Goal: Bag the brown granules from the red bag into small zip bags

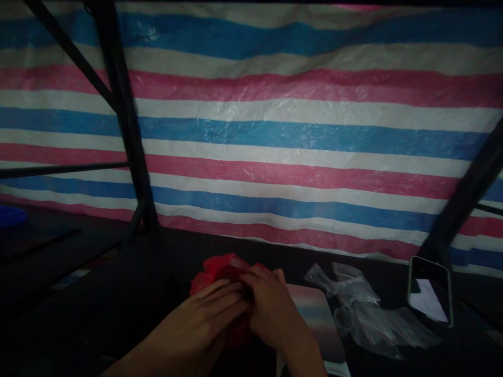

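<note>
Both of my hands meet low in the middle of the view over a crumpled red plastic bag [214, 272] on a dark table [118, 309]. My left hand [212, 311] lies on the bag with its fingers together, pressing on the red plastic. My right hand [269, 306] curls its fingers over the bag's right side and grips it. Most of the bag is hidden under the hands.
A flat shiny board [320, 327] lies under my right wrist. Clear crumpled plastic bags [361, 314] lie to its right. A phone [430, 290] leans at the far right. Black metal frame bars [126, 131] stand before a striped tarpaulin [294, 131].
</note>
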Motion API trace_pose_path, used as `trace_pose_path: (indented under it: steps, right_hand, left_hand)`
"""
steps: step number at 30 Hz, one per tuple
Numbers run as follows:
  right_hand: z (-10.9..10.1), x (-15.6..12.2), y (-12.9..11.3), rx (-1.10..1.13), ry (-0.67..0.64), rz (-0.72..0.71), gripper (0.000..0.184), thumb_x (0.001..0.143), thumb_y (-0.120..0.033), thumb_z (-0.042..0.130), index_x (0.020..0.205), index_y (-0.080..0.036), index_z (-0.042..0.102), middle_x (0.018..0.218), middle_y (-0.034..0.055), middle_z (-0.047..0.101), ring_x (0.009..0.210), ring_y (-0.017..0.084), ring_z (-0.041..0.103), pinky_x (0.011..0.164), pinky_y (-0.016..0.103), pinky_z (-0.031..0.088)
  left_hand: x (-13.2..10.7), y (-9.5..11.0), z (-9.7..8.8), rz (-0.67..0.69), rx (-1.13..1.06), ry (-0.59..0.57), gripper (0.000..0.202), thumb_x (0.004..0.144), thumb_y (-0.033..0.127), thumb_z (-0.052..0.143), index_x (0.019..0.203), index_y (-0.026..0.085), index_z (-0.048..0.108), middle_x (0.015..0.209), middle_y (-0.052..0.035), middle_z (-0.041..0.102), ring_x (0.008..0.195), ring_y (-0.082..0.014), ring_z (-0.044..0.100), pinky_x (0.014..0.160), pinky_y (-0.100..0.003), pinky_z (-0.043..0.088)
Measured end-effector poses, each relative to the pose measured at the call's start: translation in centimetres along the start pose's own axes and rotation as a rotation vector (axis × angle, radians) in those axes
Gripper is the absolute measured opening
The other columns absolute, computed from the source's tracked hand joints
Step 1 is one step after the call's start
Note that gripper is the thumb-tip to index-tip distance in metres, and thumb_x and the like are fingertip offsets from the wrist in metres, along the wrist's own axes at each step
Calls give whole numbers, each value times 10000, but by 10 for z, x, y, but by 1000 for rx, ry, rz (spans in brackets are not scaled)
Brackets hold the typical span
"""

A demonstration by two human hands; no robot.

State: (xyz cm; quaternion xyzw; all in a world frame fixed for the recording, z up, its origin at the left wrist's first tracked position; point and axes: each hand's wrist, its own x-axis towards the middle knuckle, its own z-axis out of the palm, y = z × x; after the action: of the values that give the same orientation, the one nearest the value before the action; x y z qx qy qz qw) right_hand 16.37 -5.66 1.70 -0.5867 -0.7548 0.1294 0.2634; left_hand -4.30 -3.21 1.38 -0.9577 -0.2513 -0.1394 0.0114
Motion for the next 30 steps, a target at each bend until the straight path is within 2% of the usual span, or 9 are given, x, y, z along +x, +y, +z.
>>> trace_pose_path:
  steps: [4,7,10,14,16,21,24,27,30]
  right_hand:
    - [-1,-7,6,-74,-46,120,729,774,-84,637,1488,-207,557,1590,152,547,1427,319,537,1191,534,269]
    - [-7,-13,4,-66,-141,163,724,772,-140,656,1484,-229,557,1550,153,588,1417,341,550,1208,596,251]
    - [-9,-13,5,-66,-215,192,734,734,-146,697,1456,-223,588,1505,154,627,1412,361,549,1203,598,265]
    - [-5,-3,15,-80,-227,246,878,698,-124,738,1542,-174,503,1606,212,517,1487,413,451,1207,641,233]
    - [-5,2,21,-76,-206,254,861,704,-117,734,1535,-195,522,1605,204,520,1484,415,445,1202,646,224]
    - [-21,1,25,25,-103,173,619,793,-168,686,1398,-297,676,1407,74,714,1306,314,608,1165,528,351]
    - [-48,-14,40,135,54,175,472,942,-290,551,1394,-256,680,1318,71,759,1189,243,687,1061,397,493]
    - [-80,-38,74,104,238,299,419,944,-355,562,1303,-221,731,1220,86,795,1070,247,745,944,352,569]
    - [-97,-54,109,-87,371,490,370,905,-256,547,1184,-179,777,1202,135,801,1031,284,767,937,394,570]
  left_hand:
    - [0,-21,-2,-249,-53,-19,714,871,193,614,1571,275,498,1662,-106,484,1505,-311,503,1236,-533,431]
    - [-11,-27,1,-374,-71,-115,826,842,329,685,1611,172,427,1706,-220,336,1562,-368,377,1254,-572,374]
    - [-15,-25,4,-431,-136,-162,899,813,366,708,1621,125,397,1703,-254,318,1588,-378,291,1282,-573,307]
    - [-2,-31,6,-438,-201,-147,1005,736,355,763,1628,101,377,1714,-273,275,1589,-400,283,1283,-568,303]
    - [4,-37,3,-415,-261,-144,1005,721,385,788,1617,126,412,1710,-251,316,1587,-397,303,1280,-564,316]
    - [-1,-47,-5,-338,-463,-70,761,814,418,721,1543,294,542,1691,-56,445,1595,-292,331,1272,-460,366]
    - [-8,-51,-5,-419,-571,93,607,898,319,530,1495,226,585,1654,-92,510,1505,-268,507,1208,-431,456]
    - [-1,-51,-5,-491,-620,222,478,886,276,500,1311,197,703,1281,-115,795,1148,-283,769,1001,-427,599]
    - [21,-40,-4,-486,-606,313,357,881,241,509,1149,227,744,1088,-68,821,997,-270,780,924,-412,582]
